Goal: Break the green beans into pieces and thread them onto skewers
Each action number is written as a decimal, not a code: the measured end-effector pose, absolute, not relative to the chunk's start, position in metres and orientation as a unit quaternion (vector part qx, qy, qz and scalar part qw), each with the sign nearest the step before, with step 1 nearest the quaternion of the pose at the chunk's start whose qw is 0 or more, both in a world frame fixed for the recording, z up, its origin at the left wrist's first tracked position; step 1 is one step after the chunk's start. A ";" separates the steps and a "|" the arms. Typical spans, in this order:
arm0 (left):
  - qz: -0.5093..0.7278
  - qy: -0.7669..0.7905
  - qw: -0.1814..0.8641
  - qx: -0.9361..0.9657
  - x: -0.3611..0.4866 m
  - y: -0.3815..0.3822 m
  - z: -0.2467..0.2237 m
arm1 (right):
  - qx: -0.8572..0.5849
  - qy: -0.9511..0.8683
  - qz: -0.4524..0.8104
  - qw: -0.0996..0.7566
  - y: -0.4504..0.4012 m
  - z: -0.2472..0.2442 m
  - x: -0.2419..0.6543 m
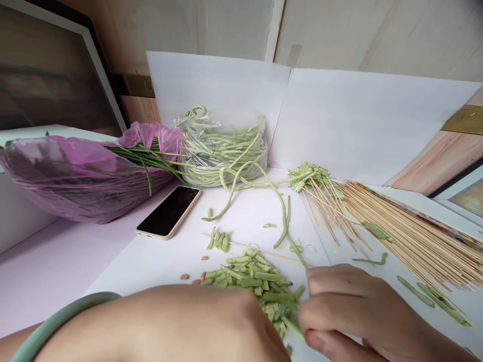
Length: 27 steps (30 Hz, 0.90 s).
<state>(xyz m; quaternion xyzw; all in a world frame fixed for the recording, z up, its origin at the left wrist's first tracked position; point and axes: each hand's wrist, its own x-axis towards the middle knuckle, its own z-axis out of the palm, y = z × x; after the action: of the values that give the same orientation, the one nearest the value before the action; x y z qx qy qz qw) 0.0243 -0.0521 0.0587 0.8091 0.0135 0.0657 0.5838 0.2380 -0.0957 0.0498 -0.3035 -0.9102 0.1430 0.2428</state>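
My left hand (pixel 211 322) reaches across the bottom of the view over the pile of cut green bean pieces (pixel 260 276); its fingers are hidden. At the right of the pile is my right hand (pixel 339 311), with curled fingers at a bean piece (pixel 293 328); whether it grips that piece is hard to tell. Behind the pile lies a skewer (pixel 264 250) threaded with several short bean pieces (pixel 222 241). Long beans (pixel 279 196) trail from a clear plastic bag (pixel 226 151) down to my right hand.
A phone (pixel 168 212) lies left of centre, near a purple bag of green stalks (pixel 94 176). Many bamboo skewers (pixel 411 231) spread at the right, beside a cluster of filled skewers (pixel 310 176). White boards (pixel 370 120) stand behind. Small brown beans (pixel 184 276) lie left of the pile.
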 end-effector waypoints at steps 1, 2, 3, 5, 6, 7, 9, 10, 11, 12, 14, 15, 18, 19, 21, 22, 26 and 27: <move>0.084 0.059 0.597 0.796 0.024 -0.052 0.058 | -0.325 -0.900 0.149 0.250 -0.094 0.052 0.239; 0.113 0.116 0.612 0.774 0.023 -0.051 0.057 | -0.346 -0.889 0.159 0.256 -0.092 0.053 0.239; 0.152 0.177 0.629 0.741 0.023 -0.051 0.056 | -0.363 -0.876 0.171 0.267 -0.091 0.054 0.239; 0.212 0.273 0.673 0.654 0.024 -0.049 0.051 | -0.386 -0.856 0.188 0.289 -0.088 0.054 0.239; 0.228 0.300 0.691 0.617 0.025 -0.047 0.048 | -0.392 -0.849 0.188 0.299 -0.087 0.053 0.239; 0.235 0.319 0.701 0.593 0.026 -0.046 0.046 | -0.398 -0.844 0.179 0.313 -0.087 0.051 0.239; 0.232 0.336 0.715 0.567 0.029 -0.045 0.043 | -0.411 -0.838 0.152 0.325 -0.085 0.048 0.240; 0.224 0.336 0.722 0.562 0.030 -0.045 0.043 | -0.417 -0.837 0.140 0.326 -0.085 0.046 0.240; 0.216 0.333 0.729 0.557 0.031 -0.045 0.043 | -0.422 -0.835 0.131 0.328 -0.084 0.044 0.240; 0.210 0.329 0.736 0.554 0.031 -0.046 0.043 | -0.425 -0.834 0.126 0.328 -0.084 0.041 0.239; 0.202 0.319 0.747 0.548 0.030 -0.047 0.042 | -0.431 -0.831 0.122 0.329 -0.083 0.036 0.237; 0.198 0.315 0.751 0.546 0.030 -0.047 0.042 | -0.434 -0.830 0.122 0.330 -0.083 0.033 0.236; 0.178 0.315 0.761 0.538 0.029 -0.048 0.043 | -0.441 -0.822 0.136 0.334 -0.084 0.028 0.231; 0.168 0.320 0.763 0.536 0.029 -0.048 0.043 | -0.441 -0.819 0.145 0.337 -0.084 0.026 0.229; 0.151 0.324 0.762 0.540 0.030 -0.048 0.044 | -0.433 -0.814 0.174 0.345 -0.085 0.024 0.226; 0.145 0.321 0.759 0.547 0.031 -0.048 0.044 | -0.425 -0.813 0.186 0.352 -0.085 0.023 0.225; 0.130 0.293 0.746 0.584 0.032 -0.048 0.041 | -0.386 -0.814 0.167 0.400 -0.083 0.020 0.220; 0.126 0.291 0.742 0.591 0.032 -0.049 0.040 | -0.379 -0.814 0.155 0.413 -0.082 0.019 0.220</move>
<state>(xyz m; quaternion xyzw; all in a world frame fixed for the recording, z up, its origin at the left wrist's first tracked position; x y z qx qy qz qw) 0.0321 -0.0488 0.0403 0.5906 0.2911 0.1260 0.7420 0.2200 -0.0821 0.0192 -0.3788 -0.8138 0.1549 0.4125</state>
